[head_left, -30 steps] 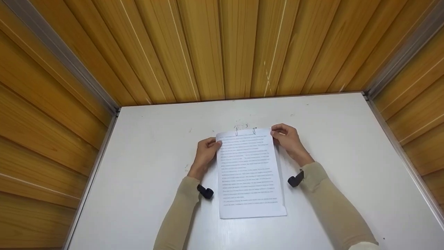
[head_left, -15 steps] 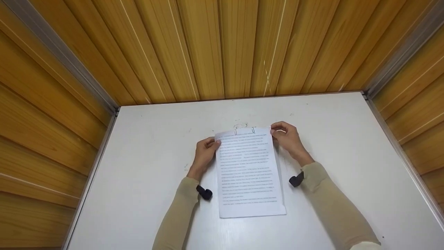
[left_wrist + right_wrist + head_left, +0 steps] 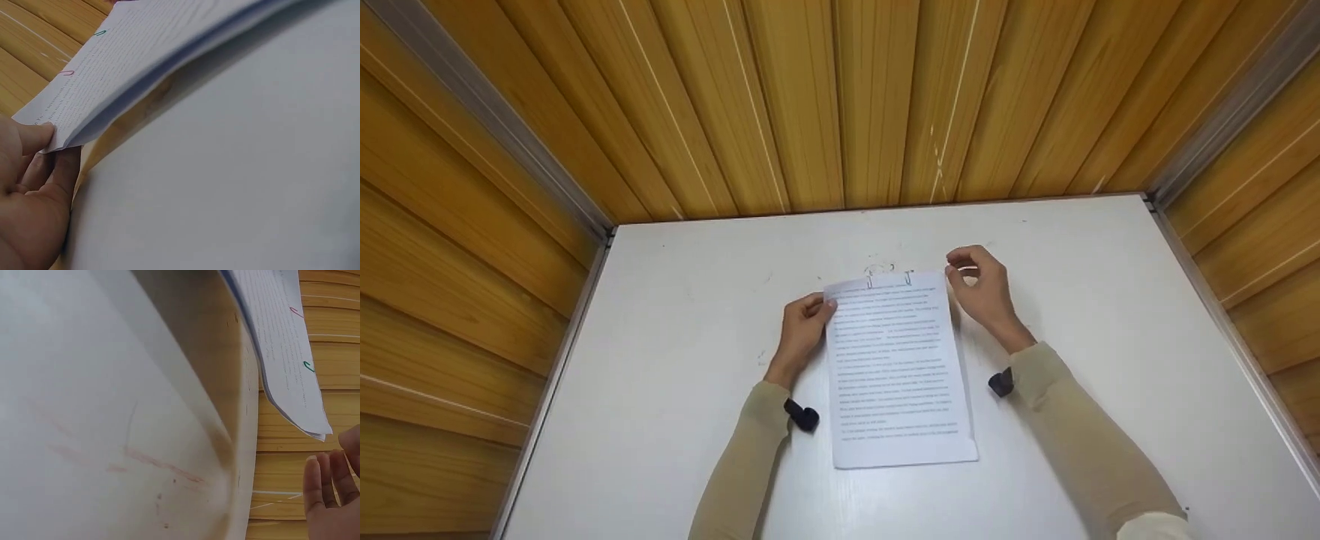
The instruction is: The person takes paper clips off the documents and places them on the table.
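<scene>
A stack of printed sheets [image 3: 892, 367] lies in the middle of the head view, long side toward the person. Two paper clips sit on its far edge, a red paper clip [image 3: 66, 72] and a green paper clip [image 3: 100, 32]. My left hand [image 3: 802, 330] pinches the far left corner, thumb on top and fingers beneath. Just off the far right corner is my right hand [image 3: 986, 296], fingers loosely bent and holding nothing. In the right wrist view, a gap separates its fingertips [image 3: 313, 464] from the slightly spread sheet corner.
The stack is over a white table [image 3: 660, 360] with small dark marks near its far side. Wood-patterned panels [image 3: 802, 105] wall in the back and both sides. A black wrist strap [image 3: 802, 415] is on the left sleeve, and the right sleeve has one too.
My right hand has let go of the far right corner and moved slightly up and away from it. The left hand keeps its pinch, and the stack has barely moved.
</scene>
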`<state>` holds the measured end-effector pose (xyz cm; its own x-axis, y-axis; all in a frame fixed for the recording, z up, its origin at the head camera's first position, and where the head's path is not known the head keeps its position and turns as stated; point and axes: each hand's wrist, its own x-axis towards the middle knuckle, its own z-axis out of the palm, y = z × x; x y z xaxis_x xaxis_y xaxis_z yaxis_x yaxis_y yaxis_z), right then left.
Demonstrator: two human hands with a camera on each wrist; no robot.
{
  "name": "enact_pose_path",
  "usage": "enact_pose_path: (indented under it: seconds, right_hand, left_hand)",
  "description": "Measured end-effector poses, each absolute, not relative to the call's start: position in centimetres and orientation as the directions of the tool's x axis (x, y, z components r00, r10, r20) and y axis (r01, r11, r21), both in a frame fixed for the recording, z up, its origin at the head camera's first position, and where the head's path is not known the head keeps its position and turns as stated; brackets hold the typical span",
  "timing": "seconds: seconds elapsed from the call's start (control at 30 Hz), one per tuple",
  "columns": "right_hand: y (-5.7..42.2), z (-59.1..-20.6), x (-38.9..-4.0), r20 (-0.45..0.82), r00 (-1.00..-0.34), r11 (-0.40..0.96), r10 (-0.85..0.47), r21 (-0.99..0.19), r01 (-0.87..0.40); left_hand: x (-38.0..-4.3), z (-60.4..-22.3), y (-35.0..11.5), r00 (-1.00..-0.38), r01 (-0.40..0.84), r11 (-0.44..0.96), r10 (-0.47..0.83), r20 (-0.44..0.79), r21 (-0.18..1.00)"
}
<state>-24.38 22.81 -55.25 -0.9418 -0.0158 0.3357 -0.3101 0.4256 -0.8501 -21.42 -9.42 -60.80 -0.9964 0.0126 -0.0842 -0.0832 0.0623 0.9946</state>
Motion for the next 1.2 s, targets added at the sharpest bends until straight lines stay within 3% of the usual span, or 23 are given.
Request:
enact_pose_path:
  seconds: [0.17,0.63,1.2]
  right_hand:
    - [22.1,-54.8,-24.8,0.416,-0.901,0.498,-0.119,-0.76,-0.417]
    - [19.8,-54.1,-24.9,0.428,-0.817,0.6,-0.386,-0.556,-0.575]
    - [19.1,-54.4,-25.3,0.424,-0.74,0.658,-0.522,-0.353,-0.665]
  left_hand:
    - [-21.4,-60.7,-9.5,-0.997,-0.079,0.068,0.013,-0.08,0.995]
    - [-21.3,-60.6,-9.4,-0.996,-0.082,0.063,0.024,-0.083,0.995]
    - [-21.3,-60.5,-9.3,-0.994,-0.107,0.072,-0.006,-0.107,0.992]
